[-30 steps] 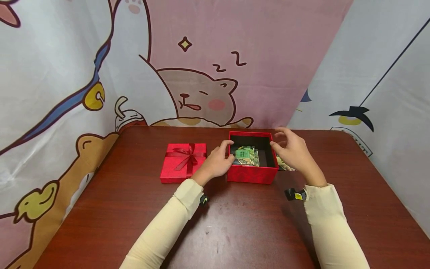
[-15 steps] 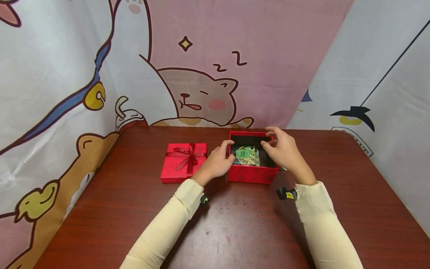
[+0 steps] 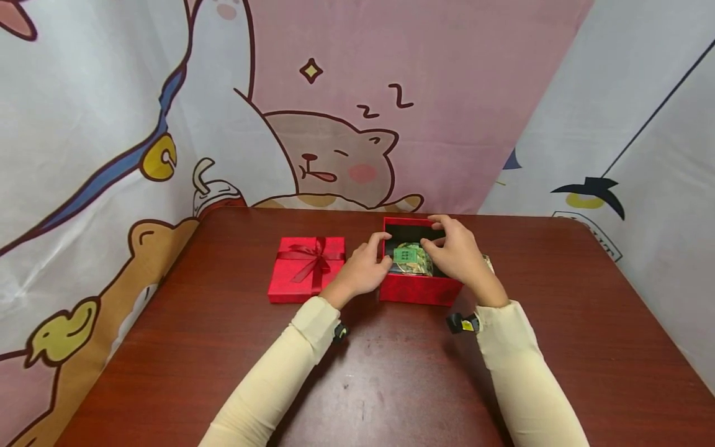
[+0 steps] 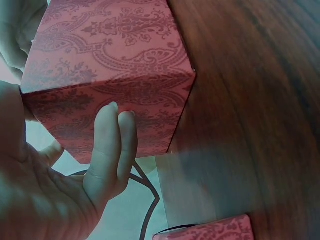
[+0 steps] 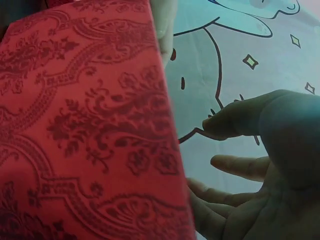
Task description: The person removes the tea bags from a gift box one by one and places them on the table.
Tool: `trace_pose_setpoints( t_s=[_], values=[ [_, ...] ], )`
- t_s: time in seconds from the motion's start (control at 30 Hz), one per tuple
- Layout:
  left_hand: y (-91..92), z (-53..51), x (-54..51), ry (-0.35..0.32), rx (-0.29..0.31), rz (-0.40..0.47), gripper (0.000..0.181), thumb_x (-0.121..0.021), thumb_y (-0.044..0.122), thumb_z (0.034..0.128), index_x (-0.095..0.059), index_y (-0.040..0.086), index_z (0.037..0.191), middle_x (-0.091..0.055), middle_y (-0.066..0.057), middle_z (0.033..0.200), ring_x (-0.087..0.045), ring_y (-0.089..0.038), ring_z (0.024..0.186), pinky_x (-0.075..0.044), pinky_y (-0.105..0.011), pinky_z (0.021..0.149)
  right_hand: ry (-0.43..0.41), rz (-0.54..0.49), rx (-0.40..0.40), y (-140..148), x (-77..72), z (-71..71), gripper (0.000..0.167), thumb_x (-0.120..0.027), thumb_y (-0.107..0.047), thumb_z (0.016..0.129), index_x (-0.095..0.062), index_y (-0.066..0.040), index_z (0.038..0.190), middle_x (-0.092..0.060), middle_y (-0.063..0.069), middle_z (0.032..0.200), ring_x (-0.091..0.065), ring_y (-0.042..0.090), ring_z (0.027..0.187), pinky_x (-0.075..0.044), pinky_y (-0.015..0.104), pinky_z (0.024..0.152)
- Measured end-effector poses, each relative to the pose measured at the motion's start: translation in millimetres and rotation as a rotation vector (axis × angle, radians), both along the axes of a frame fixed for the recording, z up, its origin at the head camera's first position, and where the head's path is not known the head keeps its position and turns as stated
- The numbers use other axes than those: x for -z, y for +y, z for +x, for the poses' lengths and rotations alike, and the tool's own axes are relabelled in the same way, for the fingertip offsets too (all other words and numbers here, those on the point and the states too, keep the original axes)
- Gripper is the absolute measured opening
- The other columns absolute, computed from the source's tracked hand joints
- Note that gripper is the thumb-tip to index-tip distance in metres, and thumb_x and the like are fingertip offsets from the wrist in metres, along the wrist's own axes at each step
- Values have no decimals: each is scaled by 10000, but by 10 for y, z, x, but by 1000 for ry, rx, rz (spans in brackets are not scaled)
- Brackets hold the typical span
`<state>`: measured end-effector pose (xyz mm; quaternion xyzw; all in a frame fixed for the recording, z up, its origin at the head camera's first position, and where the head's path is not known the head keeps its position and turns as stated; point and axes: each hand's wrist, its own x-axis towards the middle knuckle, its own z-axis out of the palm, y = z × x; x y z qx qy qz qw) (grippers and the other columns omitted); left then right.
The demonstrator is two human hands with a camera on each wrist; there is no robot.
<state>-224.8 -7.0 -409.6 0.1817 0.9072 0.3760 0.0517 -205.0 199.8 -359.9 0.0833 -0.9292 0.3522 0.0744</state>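
Note:
A red patterned gift box stands uncovered near the table's far edge, its inside dark. Small green printed packets lie in its left half. My left hand grips the left wall at the rim; in the left wrist view two fingers lie along the outer side. Above the box's right half hovers my right hand, thumb and fingers apart. The right wrist view shows nothing between them. This hand hides the right part of the box's interior.
Left of the box lies its red lid with a dark red ribbon bow. Part of another printed item shows behind my right hand, right of the box. A cartoon-printed cloth hangs behind the brown table.
My right hand has moved left, from beside the right wall to over the box. The left hand has kept its place at the left wall.

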Motion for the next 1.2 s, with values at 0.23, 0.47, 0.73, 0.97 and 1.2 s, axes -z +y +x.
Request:
trace_pose_setpoints(
  t_s=[0.23,0.47,0.73,0.97,1.2],
  values=[
    [7,-1,-2,-11,-5,5,492,-507,258,992,-368,256,1463,-557,-108,1102,-543,-271,1097,-455,-471,867,-11,17,1,-28,62,-64,541,-643,-137,908,-474,57,1384,-528,305,1251,-685,386,960,-524,499,863],
    [-2,0,5,-10,-3,9,489,-503,261,991,-365,259,1461,-554,-103,1089,-540,-262,1070,-452,-461,839,-39,48,-18,-52,104,-99,532,-646,-149,898,-497,76,1356,-549,333,1234,-662,404,1008,-489,522,916],
    [1,-3,7,-8,-3,7,488,-505,264,990,-370,259,1458,-560,-107,1097,-546,-263,1070,-455,-463,839,-111,84,-11,-63,130,-114,532,-644,-178,914,-491,60,1365,-552,324,1270,-558,457,1155,-436,561,966],
    [11,-5,7,2,-8,5,482,-511,259,988,-380,259,1451,-542,-79,987,-543,-244,1028,-449,-442,816,-158,89,-20,-56,169,-165,545,-621,-204,924,-469,39,1388,-552,316,1292,-539,459,1189,-418,577,983],
    [10,-6,9,4,-9,4,479,-508,261,983,-388,263,1446,-530,-63,949,-535,-238,1029,-446,-438,815,-225,94,-31,-81,210,-192,568,-604,-239,947,-434,23,1421,-539,304,1320,-576,427,1144,-459,562,932]
  ],
)
